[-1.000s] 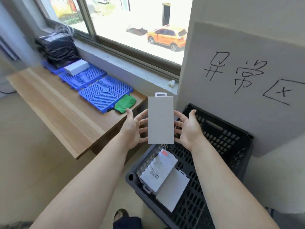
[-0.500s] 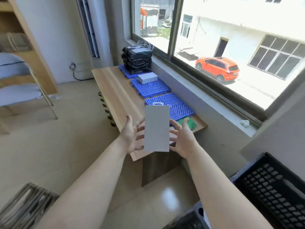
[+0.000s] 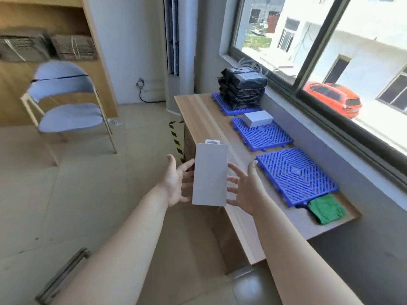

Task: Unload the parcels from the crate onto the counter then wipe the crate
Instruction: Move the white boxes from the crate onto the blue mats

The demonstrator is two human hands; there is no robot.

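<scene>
A flat grey box (image 3: 210, 175) with a small hanging tab at its top stands upright in the air between both hands, just over the near left edge of the wooden counter (image 3: 204, 119). The left hand (image 3: 176, 183) holds its left edge with spread, nearly straight fingers, the thumb raised apart from them; the right hand (image 3: 246, 190) does the same on the right edge, fingers fanned out and only lightly bent, so the box is pressed between the fingertips rather than wrapped. Along the far right side of the counter, below the window (image 3: 319, 51), lie three blue grid mats (image 3: 295, 175). The farthest carries a stack of black wrapped parcels (image 3: 242, 91), the middle one a small white box (image 3: 258, 118), and the nearest is bare. A green cloth (image 3: 326, 209) lies crumpled at the near end of the counter, touching the nearest mat. A pale blue chair (image 3: 66, 102) stands on the floor to the left.
</scene>
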